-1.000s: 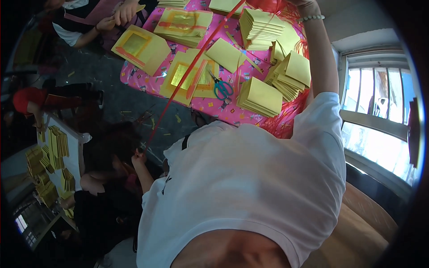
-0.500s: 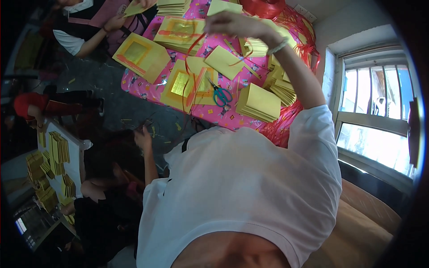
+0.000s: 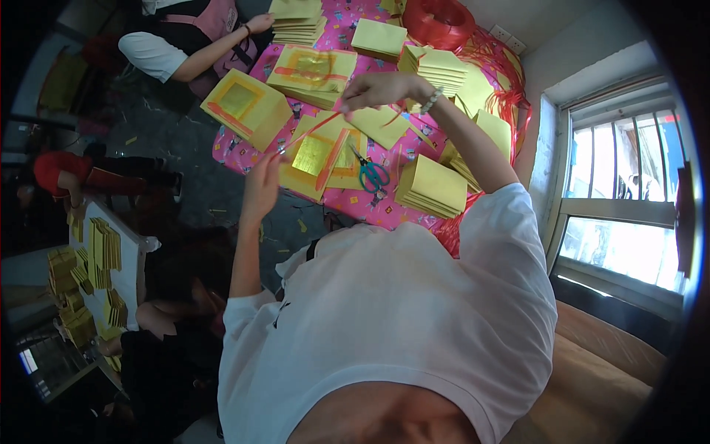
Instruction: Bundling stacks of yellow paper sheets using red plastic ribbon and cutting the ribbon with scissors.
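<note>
The left hand (image 3: 260, 185) is pinching the red ribbon (image 3: 314, 132) at the table's (image 3: 355, 211) near-left edge, with floor (image 3: 200, 196) extending leftward and giving that arm room. The right hand (image 3: 381, 90) is clamping its grip on the ribbon farther in. I am seeing the ribbon spanning between both hands, wrapping no stack yet. Scissors (image 3: 373, 176) are lying beside the near paper stack (image 3: 433, 185); stacks are crowding the right side. The ribbon roll (image 3: 438, 22) is resting at the far edge.

The picture's upper edge crops the red coil (image 3: 420, 31) and a co-worker in a pink apron (image 3: 214, 26). The right hand (image 3: 383, 90) hides part of a yellow sheet (image 3: 380, 129); the left hand's (image 3: 260, 186) exact pinch on the red ribbon (image 3: 314, 129) is too small to tell.
</note>
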Tool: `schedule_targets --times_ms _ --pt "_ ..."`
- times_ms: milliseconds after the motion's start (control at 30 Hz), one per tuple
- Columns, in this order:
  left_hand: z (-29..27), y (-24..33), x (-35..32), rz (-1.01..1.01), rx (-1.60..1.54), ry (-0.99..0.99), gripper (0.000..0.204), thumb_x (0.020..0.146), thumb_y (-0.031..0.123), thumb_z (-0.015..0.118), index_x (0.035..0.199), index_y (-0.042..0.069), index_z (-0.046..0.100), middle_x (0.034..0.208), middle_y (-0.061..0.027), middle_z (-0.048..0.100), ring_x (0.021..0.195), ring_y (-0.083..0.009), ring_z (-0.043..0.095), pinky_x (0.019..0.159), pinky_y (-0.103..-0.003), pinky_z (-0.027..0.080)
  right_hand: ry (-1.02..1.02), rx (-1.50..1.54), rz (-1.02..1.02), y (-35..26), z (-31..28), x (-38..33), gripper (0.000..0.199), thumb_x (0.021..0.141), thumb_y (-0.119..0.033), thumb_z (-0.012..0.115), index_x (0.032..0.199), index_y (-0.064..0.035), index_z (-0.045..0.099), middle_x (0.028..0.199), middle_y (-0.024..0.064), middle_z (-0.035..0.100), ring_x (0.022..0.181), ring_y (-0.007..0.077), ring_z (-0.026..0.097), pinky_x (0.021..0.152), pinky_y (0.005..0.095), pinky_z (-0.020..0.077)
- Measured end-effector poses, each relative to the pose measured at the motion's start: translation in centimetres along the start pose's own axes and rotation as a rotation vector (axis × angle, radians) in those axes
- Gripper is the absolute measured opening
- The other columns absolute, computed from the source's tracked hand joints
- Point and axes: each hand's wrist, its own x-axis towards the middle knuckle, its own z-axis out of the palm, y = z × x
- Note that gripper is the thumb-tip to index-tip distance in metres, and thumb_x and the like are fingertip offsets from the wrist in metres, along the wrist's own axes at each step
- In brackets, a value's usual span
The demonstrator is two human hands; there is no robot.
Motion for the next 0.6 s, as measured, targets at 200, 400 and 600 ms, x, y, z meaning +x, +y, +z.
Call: schedule_targets --times_ms 200,400,600 --pt "-4.7 -11.3 -7.8 -0.254 -0.021 0.176 0.028 0.092 0.016 0.038 0.093 -0.002 0.059 0.074 -0.0043 0.059 0.064 -0.0109 0.051 0.06 -0.025 0.041 -0.024 0.084 0.253 8.9 -2.9 -4.1 0.034 0.089 -0.039 0.05 0.085 -0.0084 0.064 0.066 -0.0065 0.054 0.059 0.0031 0.046 0.051 0.0204 0.0377" --pt "-2.2 -15.6 -11.4 -0.403 0.053 0.158 0.027 0.092 0.018 0.039 0.087 0.002 0.061 0.057 -0.0013 0.051 0.055 -0.0109 0.048 0.054 -0.027 0.04 0.142 -0.078 0.142 7.6 -1.7 -3.4 0.034 0.089 -0.035 0.05 0.077 -0.0058 0.063 0.067 -0.0006 0.058 0.063 0.0074 0.051 0.053 0.0249 0.0398" --pt "-0.1 -8.3 -5.6 -0.089 0.746 -0.05 0.061 0.083 0.031 0.056 0.131 0.003 0.032 0.12 -0.0213 0.048 0.109 -0.0375 0.046 0.093 -0.045 0.033 0.155 -0.305 0.117 2.2 1.1 -0.3 0.029 0.084 -0.033 0.052 0.08 -0.0064 0.065 0.072 0.0073 0.061 0.071 0.019 0.057 0.066 0.033 0.0428"
